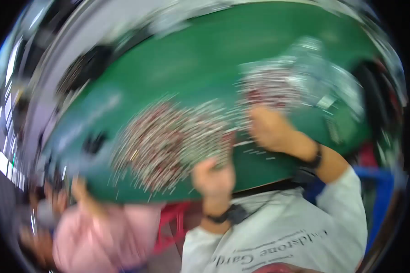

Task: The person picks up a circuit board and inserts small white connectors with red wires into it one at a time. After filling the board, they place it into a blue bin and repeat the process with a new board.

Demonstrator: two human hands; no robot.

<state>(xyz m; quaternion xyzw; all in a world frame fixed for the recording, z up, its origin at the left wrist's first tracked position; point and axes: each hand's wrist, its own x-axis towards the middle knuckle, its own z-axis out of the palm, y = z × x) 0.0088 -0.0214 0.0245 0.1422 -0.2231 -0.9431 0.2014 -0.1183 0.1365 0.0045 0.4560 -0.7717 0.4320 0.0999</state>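
The whole picture is smeared by motion. On the green table (187, 54) lies a wide heap of small, thin red and white pieces (155, 145), with paler pieces (205, 129) along its right side. My left hand (214, 179) is at the near edge of this heap, its fingers curled. A small reddish patch (228, 140) shows just beyond its fingertips. My right hand (271, 129), also curled, is in front of a second red and white heap (271, 86). Whatever either hand grips is too blurred to name.
Clear plastic bags or wrapping (325, 82) lie at the right beside the second heap. A small dark object (94, 143) rests at the table's left. Another person in a pink top (105, 236) sits to my left, by a red stool (173, 227).
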